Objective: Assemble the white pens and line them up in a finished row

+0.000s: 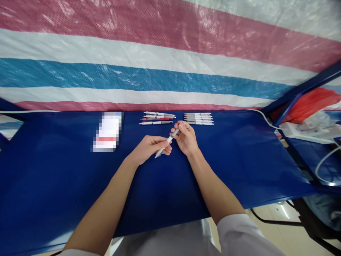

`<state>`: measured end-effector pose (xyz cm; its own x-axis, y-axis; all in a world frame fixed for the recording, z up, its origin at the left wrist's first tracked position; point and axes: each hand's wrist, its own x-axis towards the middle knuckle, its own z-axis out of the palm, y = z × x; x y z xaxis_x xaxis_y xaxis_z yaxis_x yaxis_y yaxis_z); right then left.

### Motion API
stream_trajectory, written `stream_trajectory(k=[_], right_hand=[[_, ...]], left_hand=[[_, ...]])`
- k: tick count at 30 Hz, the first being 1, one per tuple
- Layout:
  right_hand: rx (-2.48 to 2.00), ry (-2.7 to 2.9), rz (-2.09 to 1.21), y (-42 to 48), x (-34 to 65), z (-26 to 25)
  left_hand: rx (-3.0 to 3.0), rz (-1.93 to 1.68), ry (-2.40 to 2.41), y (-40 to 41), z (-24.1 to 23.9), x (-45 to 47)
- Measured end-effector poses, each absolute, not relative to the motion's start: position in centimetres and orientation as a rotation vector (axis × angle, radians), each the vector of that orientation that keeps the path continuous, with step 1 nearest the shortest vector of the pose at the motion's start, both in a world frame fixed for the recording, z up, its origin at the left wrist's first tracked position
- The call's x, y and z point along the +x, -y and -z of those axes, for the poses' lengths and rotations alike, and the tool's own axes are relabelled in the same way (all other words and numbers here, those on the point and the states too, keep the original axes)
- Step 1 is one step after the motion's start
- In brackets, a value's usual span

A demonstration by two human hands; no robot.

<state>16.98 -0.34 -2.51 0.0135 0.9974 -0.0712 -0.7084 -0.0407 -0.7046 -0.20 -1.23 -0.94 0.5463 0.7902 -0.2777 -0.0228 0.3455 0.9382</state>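
Note:
I hold one white and grey pen (pixel 167 142) between both hands above the blue table (pixel 53 177). My left hand (pixel 150 147) pinches its lower end, fingers closed round it. My right hand (pixel 185 137) grips the upper, grey end with curled fingers. The pen slants from lower left to upper right. Just beyond my hands lie two rows of pens: a left group (pixel 157 118) of several white pens with one red one, and a right group (pixel 198 118) of several white pens.
A blurred white card or box (pixel 108 131) lies on the table's left. A striped red, white and blue tarp (pixel 160 64) hangs behind. At right, a second blue table bears a white power strip (pixel 306 131), cables and a red bag (pixel 311 103).

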Motion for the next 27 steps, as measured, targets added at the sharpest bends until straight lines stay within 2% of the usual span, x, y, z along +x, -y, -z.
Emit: stream_trajectory(k=[7, 19, 27], right_hand=[[-0.753, 0.546, -1.363, 0.2, 16.6, 2.4], [-0.683, 0.610, -1.477, 0.6, 17.4, 2.5], [-0.727, 0.618, -1.476, 0.5, 17.5, 2.6]], left_hand=[[1.590, -0.711, -1.098, 1.4, 1.0, 0.2], [1.020, -0.619, -0.825, 1.7, 0.7, 0.1], [1.081, -0.621, -0.853, 1.7, 0.7, 0.0]])
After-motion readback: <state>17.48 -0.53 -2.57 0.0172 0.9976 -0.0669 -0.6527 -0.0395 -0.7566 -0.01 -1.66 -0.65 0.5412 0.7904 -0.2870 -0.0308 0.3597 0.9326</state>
